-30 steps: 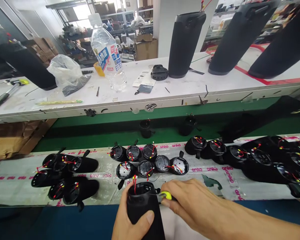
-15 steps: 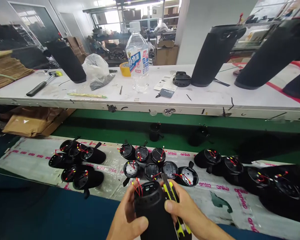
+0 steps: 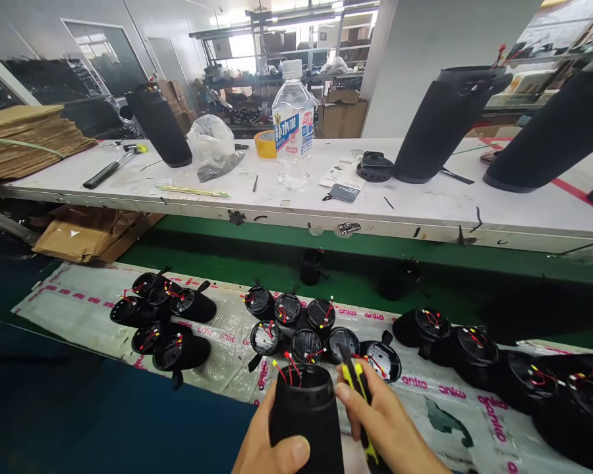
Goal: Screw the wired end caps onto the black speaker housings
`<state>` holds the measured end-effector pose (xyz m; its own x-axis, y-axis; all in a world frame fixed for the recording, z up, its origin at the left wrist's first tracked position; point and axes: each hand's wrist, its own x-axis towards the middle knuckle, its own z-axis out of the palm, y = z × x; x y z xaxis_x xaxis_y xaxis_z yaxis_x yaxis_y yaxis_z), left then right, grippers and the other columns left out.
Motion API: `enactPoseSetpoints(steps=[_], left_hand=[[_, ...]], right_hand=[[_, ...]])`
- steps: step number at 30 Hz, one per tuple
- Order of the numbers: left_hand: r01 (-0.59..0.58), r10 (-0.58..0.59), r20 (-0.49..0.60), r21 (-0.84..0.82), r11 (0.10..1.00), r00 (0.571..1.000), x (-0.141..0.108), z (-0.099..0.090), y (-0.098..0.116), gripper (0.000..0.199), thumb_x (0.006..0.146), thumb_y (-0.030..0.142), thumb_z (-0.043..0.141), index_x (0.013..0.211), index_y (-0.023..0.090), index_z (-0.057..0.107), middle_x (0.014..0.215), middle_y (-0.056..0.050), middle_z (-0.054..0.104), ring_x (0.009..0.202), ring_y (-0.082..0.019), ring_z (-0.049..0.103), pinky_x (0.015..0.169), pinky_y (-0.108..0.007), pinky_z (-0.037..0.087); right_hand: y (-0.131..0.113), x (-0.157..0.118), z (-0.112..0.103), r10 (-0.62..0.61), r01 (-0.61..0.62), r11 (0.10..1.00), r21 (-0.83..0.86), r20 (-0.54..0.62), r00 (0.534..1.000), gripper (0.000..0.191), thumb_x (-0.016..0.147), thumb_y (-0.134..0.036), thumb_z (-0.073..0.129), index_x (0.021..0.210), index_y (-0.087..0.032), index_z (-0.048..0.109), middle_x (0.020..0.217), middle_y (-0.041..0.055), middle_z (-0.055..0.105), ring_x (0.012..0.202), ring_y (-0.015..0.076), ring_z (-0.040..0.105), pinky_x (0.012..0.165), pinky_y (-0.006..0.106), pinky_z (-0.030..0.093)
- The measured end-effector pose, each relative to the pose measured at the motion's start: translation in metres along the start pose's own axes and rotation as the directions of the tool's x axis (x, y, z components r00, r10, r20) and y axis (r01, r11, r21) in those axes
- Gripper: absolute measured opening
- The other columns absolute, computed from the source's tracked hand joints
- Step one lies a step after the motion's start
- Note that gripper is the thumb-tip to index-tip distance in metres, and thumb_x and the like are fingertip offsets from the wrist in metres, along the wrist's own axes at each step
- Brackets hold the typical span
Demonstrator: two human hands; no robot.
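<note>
Left hand (image 3: 271, 447) fingers wrapped round upright speaker shell (image 3: 306, 415), long axis vertical; right hand (image 3: 385, 428) pinching yellow-black tool (image 3: 356, 388), just right of shell rim

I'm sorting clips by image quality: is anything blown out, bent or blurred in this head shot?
Head view: the windows behind the water bottle are blown out; wide-lens distortion leans the tall speaker on the white bench sideways; under the bench is deep shadow; the left hand and right hand with the held speaker shell stay fairly sharp.
</note>
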<state>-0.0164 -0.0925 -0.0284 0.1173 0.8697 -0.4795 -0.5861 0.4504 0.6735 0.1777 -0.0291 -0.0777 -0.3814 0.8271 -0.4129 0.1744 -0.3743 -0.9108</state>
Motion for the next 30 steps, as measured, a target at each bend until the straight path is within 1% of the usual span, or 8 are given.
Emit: enactPoseSetpoints(steps=[2,4,8,13,16,20,25,30], left_hand=[[-0.050,0.051,-0.029,0.043,0.998,0.998,0.003,0.000,0.004,0.094,0.061,0.063,0.092,0.145,0.027,0.071,0.128,-0.017,0.082,0.138,-0.051,0.067,0.118,-0.066,0.049],[-0.057,0.071,-0.111,0.124,0.991,0.991,0.004,-0.003,0.004,0.091,0.062,0.063,0.093,0.143,0.026,0.073,0.131,-0.016,0.082,0.141,-0.050,0.064,0.122,-0.063,0.047],[-0.046,0.127,-0.259,0.299,0.953,0.957,0.005,-0.019,-0.006,0.092,0.064,0.069,0.093,0.142,0.024,0.074,0.146,-0.016,0.076,0.149,-0.051,0.057,0.127,-0.061,0.043],[-0.063,0.212,-0.298,0.441,0.895,0.931,0.007,-0.028,-0.014,0.101,0.063,0.071,0.093,0.148,0.023,0.067,0.149,-0.018,0.073,0.152,-0.054,0.052,0.122,-0.064,0.048],[-0.090,0.243,-0.252,0.498,0.863,0.937,0.004,-0.022,-0.008,0.103,0.068,0.071,0.090,0.153,0.022,0.061,0.149,-0.016,0.074,0.148,-0.049,0.058,0.126,-0.059,0.045],[-0.105,0.262,-0.228,0.534,0.839,0.938,-0.002,-0.013,0.002,0.096,0.072,0.066,0.088,0.152,0.020,0.059,0.147,-0.014,0.075,0.143,-0.042,0.064,0.124,-0.052,0.045],[-0.046,0.264,-0.310,0.565,0.824,0.913,-0.004,-0.007,0.007,0.096,0.068,0.057,0.088,0.149,0.018,0.056,0.149,-0.018,0.074,0.146,-0.045,0.061,0.126,-0.056,0.037],[-0.049,0.260,-0.296,0.567,0.822,0.919,-0.002,0.004,0.013,0.081,0.068,0.053,0.085,0.138,0.020,0.064,0.136,-0.013,0.080,0.132,-0.041,0.070,0.114,-0.048,0.047]], right_hand=[[-0.010,-0.007,-0.015,-0.076,0.062,0.977,-0.205,-0.064,0.995,0.053,0.110,-0.071,0.047,0.134,-0.024,0.055,0.078,-0.0028,0.065,0.066,0.0193,0.064,0.063,0.032,0.053],[-0.022,-0.015,-0.027,-0.207,0.179,0.891,-0.417,-0.023,0.978,0.040,0.115,-0.057,0.043,0.139,-0.027,0.054,0.088,0.0000,0.072,0.074,0.0208,0.070,0.068,0.033,0.056],[-0.055,-0.030,-0.030,-0.528,0.538,0.498,-0.680,0.254,0.810,0.014,0.112,-0.026,0.049,0.120,-0.030,0.059,0.094,-0.0007,0.076,0.078,0.0200,0.075,0.066,0.031,0.053],[-0.091,-0.036,-0.020,-0.518,0.597,0.027,-0.802,0.499,0.694,0.010,0.108,-0.015,0.056,0.111,-0.024,0.056,0.094,-0.0013,0.073,0.074,0.0193,0.070,0.062,0.034,0.044],[-0.090,-0.027,-0.017,-0.524,0.623,-0.144,-0.769,0.593,0.611,0.015,0.108,-0.022,0.065,0.101,-0.025,0.052,0.085,-0.0043,0.068,0.066,0.0195,0.062,0.054,0.039,0.033],[-0.083,-0.017,-0.017,-0.496,0.650,-0.180,-0.738,0.639,0.588,0.028,0.099,-0.023,0.078,0.097,-0.026,0.051,0.086,-0.0042,0.066,0.067,0.0212,0.060,0.053,0.042,0.027],[-0.089,-0.015,-0.018,-0.470,0.670,-0.165,-0.724,0.655,0.592,0.030,0.097,-0.023,0.082,0.095,-0.026,0.053,0.084,-0.0051,0.065,0.063,0.0196,0.059,0.053,0.041,0.029],[-0.089,-0.013,-0.020,-0.461,0.668,-0.159,-0.726,0.653,0.600,0.028,0.096,-0.024,0.083,0.097,-0.025,0.055,0.081,-0.0045,0.064,0.061,0.0195,0.057,0.051,0.041,0.026]])
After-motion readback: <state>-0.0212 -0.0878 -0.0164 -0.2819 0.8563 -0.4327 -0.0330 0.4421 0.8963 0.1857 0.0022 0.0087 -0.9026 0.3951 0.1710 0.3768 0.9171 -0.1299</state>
